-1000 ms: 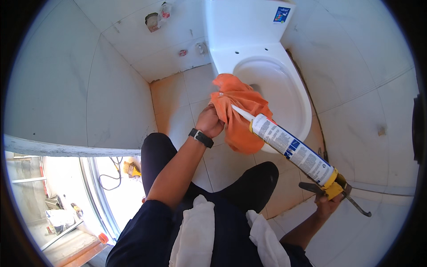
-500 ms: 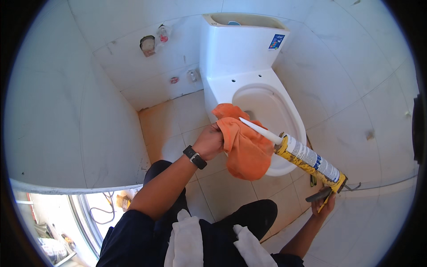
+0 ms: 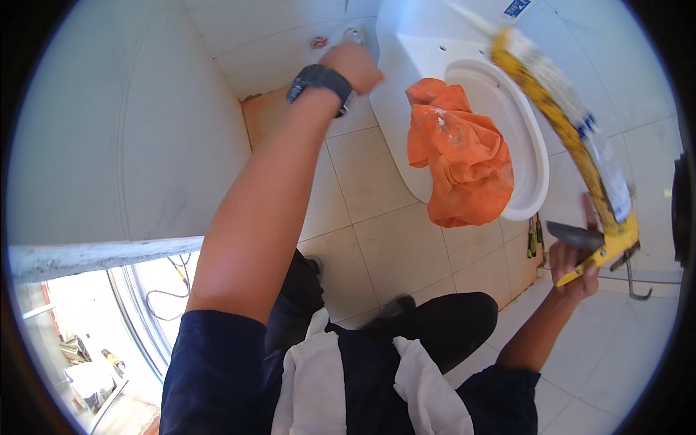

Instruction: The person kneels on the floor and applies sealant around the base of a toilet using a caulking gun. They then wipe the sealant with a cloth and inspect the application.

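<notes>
Head view, looking down into a tiled corner. My right hand [image 3: 573, 264] has its grip closed around the handle and trigger of a yellow caulking gun [image 3: 605, 239]. The sealant tube [image 3: 573, 123] loaded in it rises up and to the left across the picture, blurred, and its pale nozzle [image 3: 467, 18] ends over the back of the white toilet [image 3: 428, 65].

My left hand [image 3: 355, 65] is stretched forward at the left flank of the toilet, near the wall fittings [image 3: 337, 38]. It is blurred and seen from behind; its grip looks loosely curled with nothing in it, but I cannot tell whether the fingers touch the porcelain. A dark wristwatch [image 3: 319, 78] sits on that wrist.

An orange cloth [image 3: 460, 156], flecked with white, is draped over the left rim of the toilet bowl [image 3: 533, 181] and hangs down its outer side. It lies between my two hands and touches neither.

The floor [image 3: 377, 217] is of beige tiles, the walls [image 3: 123, 130] of white tiles. A small tool [image 3: 535, 235] with dark handles lies on the floor just beside the front of the bowl. My dark trousers [image 3: 435, 326] and a white cloth [image 3: 319, 384] at my front fill the lower edge. At lower left, a glazed opening [image 3: 94, 319] shows below a grey ledge [image 3: 94, 254].
</notes>
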A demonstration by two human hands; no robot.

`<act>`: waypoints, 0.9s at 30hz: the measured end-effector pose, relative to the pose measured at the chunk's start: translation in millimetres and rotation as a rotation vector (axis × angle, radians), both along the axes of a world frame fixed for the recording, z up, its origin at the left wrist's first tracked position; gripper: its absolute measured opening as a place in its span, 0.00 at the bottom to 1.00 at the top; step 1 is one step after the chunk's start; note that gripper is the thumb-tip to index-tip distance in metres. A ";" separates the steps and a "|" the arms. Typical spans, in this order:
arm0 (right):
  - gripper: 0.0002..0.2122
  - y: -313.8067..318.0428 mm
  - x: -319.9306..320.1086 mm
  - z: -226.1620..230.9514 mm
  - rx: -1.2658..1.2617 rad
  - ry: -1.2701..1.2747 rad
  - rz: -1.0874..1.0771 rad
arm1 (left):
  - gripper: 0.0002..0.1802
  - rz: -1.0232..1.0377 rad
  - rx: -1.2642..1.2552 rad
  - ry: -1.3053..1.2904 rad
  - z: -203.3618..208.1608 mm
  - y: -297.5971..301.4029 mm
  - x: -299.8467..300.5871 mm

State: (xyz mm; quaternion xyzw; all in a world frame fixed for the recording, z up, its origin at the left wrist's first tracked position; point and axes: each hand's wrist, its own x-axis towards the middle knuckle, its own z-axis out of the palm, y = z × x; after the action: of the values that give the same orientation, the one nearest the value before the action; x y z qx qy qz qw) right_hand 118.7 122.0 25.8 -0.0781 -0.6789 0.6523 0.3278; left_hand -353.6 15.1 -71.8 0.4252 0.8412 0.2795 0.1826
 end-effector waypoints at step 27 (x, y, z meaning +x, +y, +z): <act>0.19 -118.3 -226.1 -357.7 1.063 -0.964 -0.228 | 0.31 0.267 -0.142 -0.931 -371.0 60.0 -13.3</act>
State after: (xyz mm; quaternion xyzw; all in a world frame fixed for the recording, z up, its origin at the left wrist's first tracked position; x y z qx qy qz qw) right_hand -107.4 3.7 -331.9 -0.2572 -0.9608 0.0891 0.0518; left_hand -367.0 75.1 -442.8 0.1302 0.7345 0.4026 0.5305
